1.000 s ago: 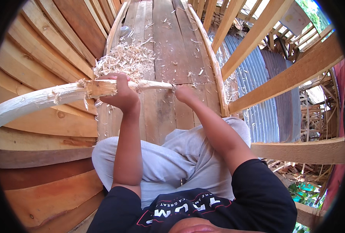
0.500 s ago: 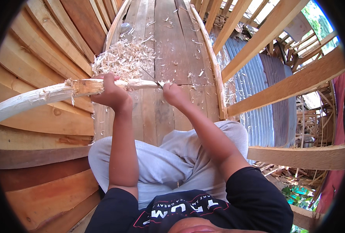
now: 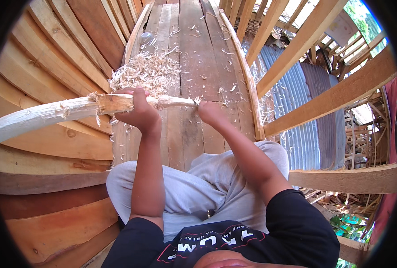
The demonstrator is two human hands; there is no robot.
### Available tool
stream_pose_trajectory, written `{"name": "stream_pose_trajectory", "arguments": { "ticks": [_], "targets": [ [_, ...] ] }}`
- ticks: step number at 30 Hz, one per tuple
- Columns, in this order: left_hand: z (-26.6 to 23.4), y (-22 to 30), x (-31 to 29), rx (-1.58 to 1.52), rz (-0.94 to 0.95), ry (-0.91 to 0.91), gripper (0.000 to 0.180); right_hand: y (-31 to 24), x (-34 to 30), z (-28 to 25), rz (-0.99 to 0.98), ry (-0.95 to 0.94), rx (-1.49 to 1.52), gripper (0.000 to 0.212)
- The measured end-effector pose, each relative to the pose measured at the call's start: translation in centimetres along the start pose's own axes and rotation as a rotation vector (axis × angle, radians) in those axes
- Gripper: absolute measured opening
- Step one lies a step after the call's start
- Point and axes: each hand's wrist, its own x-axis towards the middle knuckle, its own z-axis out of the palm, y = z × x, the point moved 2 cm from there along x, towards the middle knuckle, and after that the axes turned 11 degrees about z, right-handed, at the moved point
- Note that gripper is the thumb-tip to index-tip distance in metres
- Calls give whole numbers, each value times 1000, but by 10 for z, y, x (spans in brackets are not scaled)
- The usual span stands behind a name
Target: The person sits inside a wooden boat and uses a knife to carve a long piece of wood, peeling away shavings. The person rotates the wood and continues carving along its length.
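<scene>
My left hand (image 3: 141,111) is wrapped round a long, pale, peeled wooden pole (image 3: 46,114). The pole curves in from the left rim and narrows to a whittled end beyond this hand. A squared, yellower section with frayed fibres lies just left of my grip. My right hand (image 3: 211,112) is closed at the pole's thin tip, on the handle of a knife. Only a small dark bit of the knife (image 3: 196,102) shows against the wood; its blade is hardly visible now. Curled wood shavings (image 3: 147,69) lie heaped on the floor beyond the pole.
I sit cross-legged on a plank floor (image 3: 198,53). A wall of overlapping boards (image 3: 60,138) rises on my left. Wooden railing slats (image 3: 323,105) stand on my right, with corrugated metal sheets (image 3: 296,98) beyond them. A small clear container (image 3: 146,38) stands past the shavings.
My right hand has moved slightly right and down along the pole's tip. The thin blade, seen across the wood before, now hardly shows. Left hand and pole appear slightly further right.
</scene>
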Motion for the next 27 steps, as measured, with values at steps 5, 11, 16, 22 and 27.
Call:
{"name": "stream_pose_trajectory", "arguments": {
  "ticks": [5, 11, 16, 22, 27],
  "targets": [
    [-6, -4, 2, 8, 38, 0, 14, -75, -57, -37, 93, -37, 432, 55],
    [-4, -10, 7, 43, -43, 96, 15, 14, 0, -1, 123, 31, 208, 54],
    [3, -1, -2, -77, 62, -67, 18, -25, -22, -13, 129, 33, 87, 40],
    [2, 2, -3, -71, 61, -76, 19, -3, -7, -2, 114, -74, 144, 45],
    [-6, -8, 10, -145, 39, -133, 21, 1, -9, -12, 173, -78, -55, 39]
  ]
}}
